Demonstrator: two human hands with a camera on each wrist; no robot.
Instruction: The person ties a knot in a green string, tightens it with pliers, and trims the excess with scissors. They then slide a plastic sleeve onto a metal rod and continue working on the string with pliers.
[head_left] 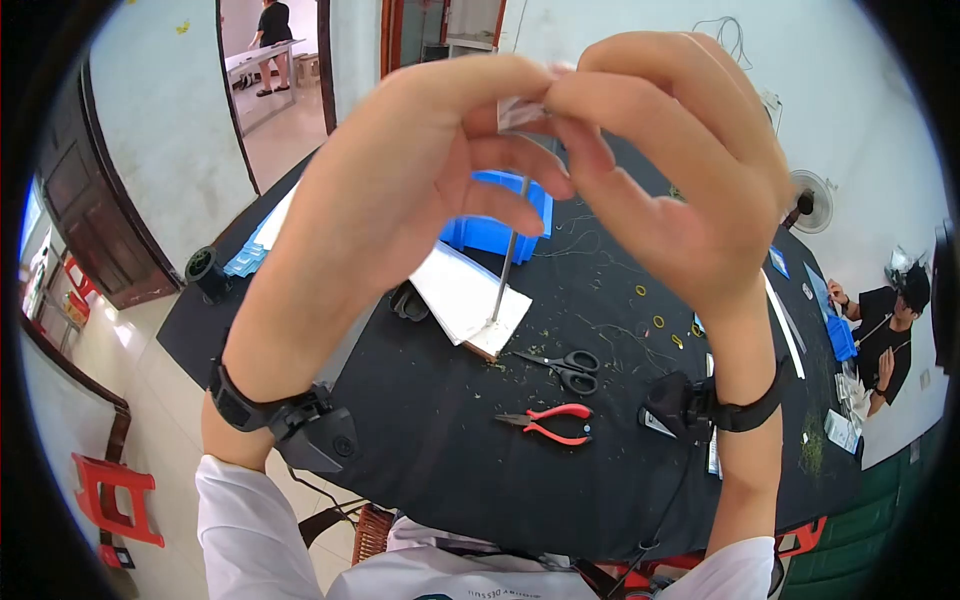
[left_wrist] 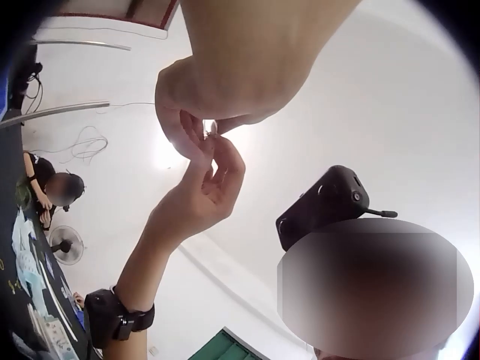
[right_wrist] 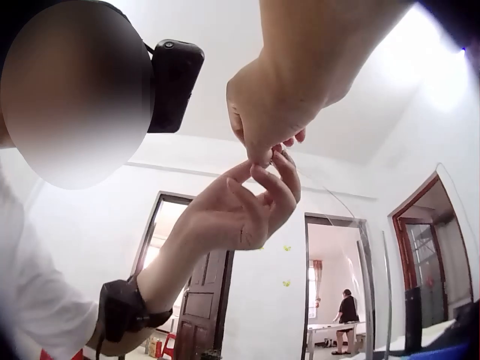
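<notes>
Both hands are raised high in front of the head camera, their fingertips meeting. Between them is a small clear, shiny piece (head_left: 520,113), mostly covered by fingers; its kind cannot be told. My left hand (head_left: 390,190) pinches it between thumb and forefinger, the other fingers loosely spread. Thumb and curled forefinger of my right hand (head_left: 690,160) pinch at the same spot. In the left wrist view a fine thread (left_wrist: 135,103) runs between the hands and a metal rod (left_wrist: 67,111). Below the hands, a rod (head_left: 507,270) stands on a white-covered base (head_left: 450,290).
On the black-covered table (head_left: 420,440) lie black scissors (head_left: 578,375) and red-handled pliers (head_left: 562,410). A blue bin (head_left: 490,236) stands behind the base. Yellow rings (head_left: 658,322) and loose threads lie to the right. Another person (head_left: 890,330) sits at the far right.
</notes>
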